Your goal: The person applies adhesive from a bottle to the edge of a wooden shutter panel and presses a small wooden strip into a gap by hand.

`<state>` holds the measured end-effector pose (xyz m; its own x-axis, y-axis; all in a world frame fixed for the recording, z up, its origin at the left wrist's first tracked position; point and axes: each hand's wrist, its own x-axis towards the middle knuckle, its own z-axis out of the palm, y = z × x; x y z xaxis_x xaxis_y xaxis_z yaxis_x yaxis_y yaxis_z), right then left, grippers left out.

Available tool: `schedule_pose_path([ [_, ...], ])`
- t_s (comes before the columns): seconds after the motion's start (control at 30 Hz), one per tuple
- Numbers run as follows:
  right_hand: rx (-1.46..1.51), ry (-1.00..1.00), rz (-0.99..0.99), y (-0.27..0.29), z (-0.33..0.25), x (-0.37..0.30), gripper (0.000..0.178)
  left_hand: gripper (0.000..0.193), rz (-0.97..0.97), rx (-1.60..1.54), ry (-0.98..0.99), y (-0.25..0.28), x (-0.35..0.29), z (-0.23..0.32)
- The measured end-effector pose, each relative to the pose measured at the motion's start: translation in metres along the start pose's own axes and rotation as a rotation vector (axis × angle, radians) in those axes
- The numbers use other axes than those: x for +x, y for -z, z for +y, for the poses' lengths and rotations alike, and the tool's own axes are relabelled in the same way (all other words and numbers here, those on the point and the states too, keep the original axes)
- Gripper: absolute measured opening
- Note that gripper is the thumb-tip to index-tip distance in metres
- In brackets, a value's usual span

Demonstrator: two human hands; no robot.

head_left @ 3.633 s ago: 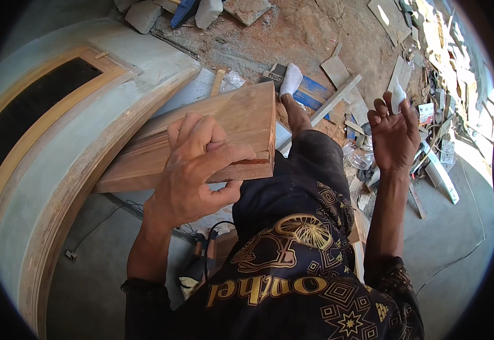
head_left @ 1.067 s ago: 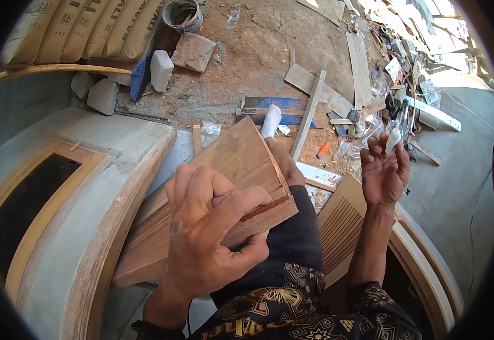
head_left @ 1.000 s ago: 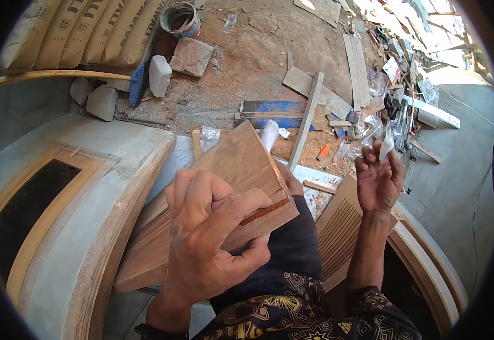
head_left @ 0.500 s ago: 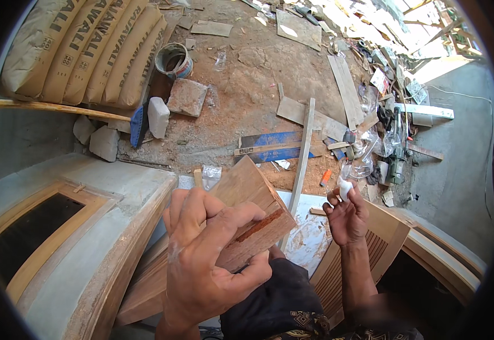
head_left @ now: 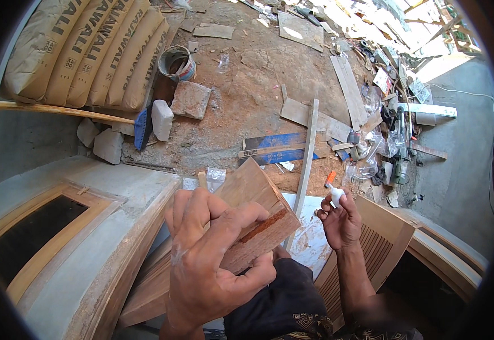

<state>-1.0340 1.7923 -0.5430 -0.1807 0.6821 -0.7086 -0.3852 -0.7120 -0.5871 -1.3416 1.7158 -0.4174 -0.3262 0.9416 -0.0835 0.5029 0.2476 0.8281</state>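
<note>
A thick wooden beam [head_left: 252, 190] slants up before me, its end face toward the right. A narrow slot in that face holds reddish-brown powdery filling [head_left: 262, 226]. My left hand [head_left: 213, 255] is closed about the beam's end, index finger lying by the slot and thumb below. The other fingers are curled over the wood and partly hide it. To the right, my right hand [head_left: 341, 226] pinches a small white squeeze bottle [head_left: 338, 197] between thumb and fingers, raised apart from the beam.
A slatted wooden panel [head_left: 391, 232] leans at my right, and a framed opening [head_left: 37, 238] lies left. Beyond are paper sacks [head_left: 82, 51], a bucket [head_left: 177, 62], a long-handled blue tool [head_left: 141, 127], a narrow wooden strip [head_left: 306, 164] and an orange object [head_left: 330, 178].
My right hand has come slightly left and down with the white bottle, which is now tilted differently. The left hand keeps its hold on the beam. The whole view has shifted a little.
</note>
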Motion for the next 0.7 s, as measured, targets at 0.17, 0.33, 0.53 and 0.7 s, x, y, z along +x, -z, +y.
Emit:
schedule_pose_path([
  [0.17, -0.021, -0.015, 0.012, 0.0004, 0.0030, 0.0045, 0.027, 0.050, -0.011, -0.005, 0.009, 0.0017, -0.0005, 0.0005],
  [0.33, -0.046, -0.025, 0.011, 0.0016, 0.0048, 0.0075, 0.026, 0.050, -0.020, -0.001, 0.016, 0.0010, -0.0019, 0.0003],
  [0.53, -0.044, -0.035, -0.006, 0.0014, 0.0050, 0.0074, 0.025, 0.051, -0.021, 0.007, 0.002, 0.0023, -0.0012, 0.0002],
  [0.7, -0.033, -0.038, 0.030, 0.0043, 0.0071, 0.0078, 0.025, 0.051, -0.015, 0.011, 0.002, 0.0012, 0.0009, -0.0008],
])
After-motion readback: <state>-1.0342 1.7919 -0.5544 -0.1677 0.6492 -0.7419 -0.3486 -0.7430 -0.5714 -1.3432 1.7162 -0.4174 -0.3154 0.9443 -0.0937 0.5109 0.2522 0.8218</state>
